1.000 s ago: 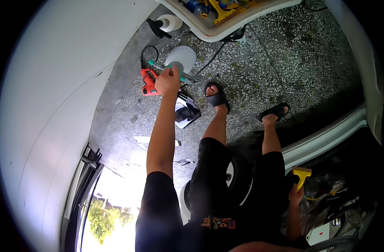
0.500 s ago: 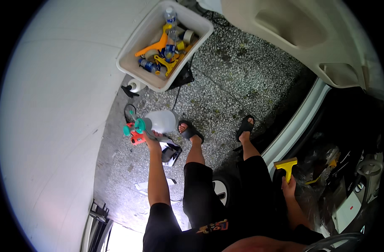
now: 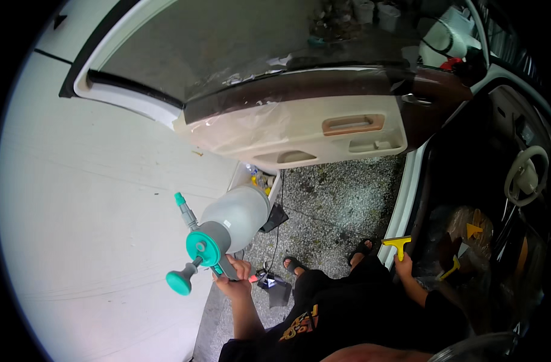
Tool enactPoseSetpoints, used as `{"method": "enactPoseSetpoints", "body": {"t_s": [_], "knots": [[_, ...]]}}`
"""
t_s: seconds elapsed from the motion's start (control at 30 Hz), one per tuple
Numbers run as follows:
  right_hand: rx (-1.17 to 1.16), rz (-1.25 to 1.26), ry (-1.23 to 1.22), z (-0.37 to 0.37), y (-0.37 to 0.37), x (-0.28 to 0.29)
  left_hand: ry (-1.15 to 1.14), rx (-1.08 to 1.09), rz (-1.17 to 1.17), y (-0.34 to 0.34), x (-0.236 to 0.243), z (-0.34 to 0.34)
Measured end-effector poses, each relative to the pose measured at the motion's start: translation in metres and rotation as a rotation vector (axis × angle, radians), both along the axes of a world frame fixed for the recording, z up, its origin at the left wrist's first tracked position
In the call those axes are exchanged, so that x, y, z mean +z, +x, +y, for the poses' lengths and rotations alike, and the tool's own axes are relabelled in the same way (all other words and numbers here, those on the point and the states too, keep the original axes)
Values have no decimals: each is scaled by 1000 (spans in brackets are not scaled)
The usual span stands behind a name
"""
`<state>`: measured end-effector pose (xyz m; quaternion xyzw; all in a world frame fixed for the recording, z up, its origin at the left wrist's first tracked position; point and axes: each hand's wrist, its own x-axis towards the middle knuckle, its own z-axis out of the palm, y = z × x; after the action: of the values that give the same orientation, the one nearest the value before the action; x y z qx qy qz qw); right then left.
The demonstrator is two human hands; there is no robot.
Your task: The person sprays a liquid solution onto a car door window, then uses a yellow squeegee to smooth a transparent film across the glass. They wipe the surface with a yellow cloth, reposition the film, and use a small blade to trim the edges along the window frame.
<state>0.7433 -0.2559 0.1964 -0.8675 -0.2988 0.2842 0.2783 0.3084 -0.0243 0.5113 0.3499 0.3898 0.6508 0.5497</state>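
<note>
My left hand (image 3: 236, 279) is wrapped round the grey handle of a pump sprayer (image 3: 239, 211), which has a cloudy white tank and a teal cap. The sprayer is tilted off the floor, its teal-tipped nozzle and pump knob toward the white wall on the left. My right hand (image 3: 403, 266) grips a small yellow squeegee (image 3: 398, 242) by its handle, blade end up, beside the car's door sill (image 3: 402, 211). The fingers of that hand are partly hidden behind the handle.
An open car door (image 3: 251, 130) with a beige panel and window spans the front. Behind the sprayer, a pale bin (image 3: 241, 173) holds bottles and tools. At right are a steering wheel (image 3: 527, 175), plastic sheeting and another yellow tool (image 3: 449, 268). A black item (image 3: 279, 291) lies by my feet.
The sprayer has risen from near the floor in my left hand. The view has tilted up, bringing the door window into sight. My right hand still has the squeegee.
</note>
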Motion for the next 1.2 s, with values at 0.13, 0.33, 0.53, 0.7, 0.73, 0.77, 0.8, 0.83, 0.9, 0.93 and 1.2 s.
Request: {"method": "enactPoseSetpoints", "body": {"t_s": [0.13,0.33,0.53,0.7,0.73,0.77,0.8,0.83,0.9,0.93,1.2], "knots": [[-199,-72,166,-28,19,-1,-142,-205,4,100,36,46],[-439,-37,194,-41,34,21,-322,-715,-63,235,49,80],[-407,-134,120,-27,34,28,-131,-804,-396,201,70,69],[-420,41,202,23,3,2,127,-307,-503,40,80,33],[-401,207,270,41,-7,33,144,-146,-341,18,81,22],[-382,377,340,73,-24,77,127,68,-151,12,82,16],[-350,474,401,91,-35,78,-16,148,33,4,76,27],[-322,574,467,111,-46,78,-151,224,229,-7,62,44],[-129,878,512,158,-75,131,-253,-104,1050,-47,26,82],[55,1009,606,174,-90,146,-410,-166,1174,-61,11,92],[372,1166,379,220,-123,146,-465,-1141,1257,68,-120,109]]}}
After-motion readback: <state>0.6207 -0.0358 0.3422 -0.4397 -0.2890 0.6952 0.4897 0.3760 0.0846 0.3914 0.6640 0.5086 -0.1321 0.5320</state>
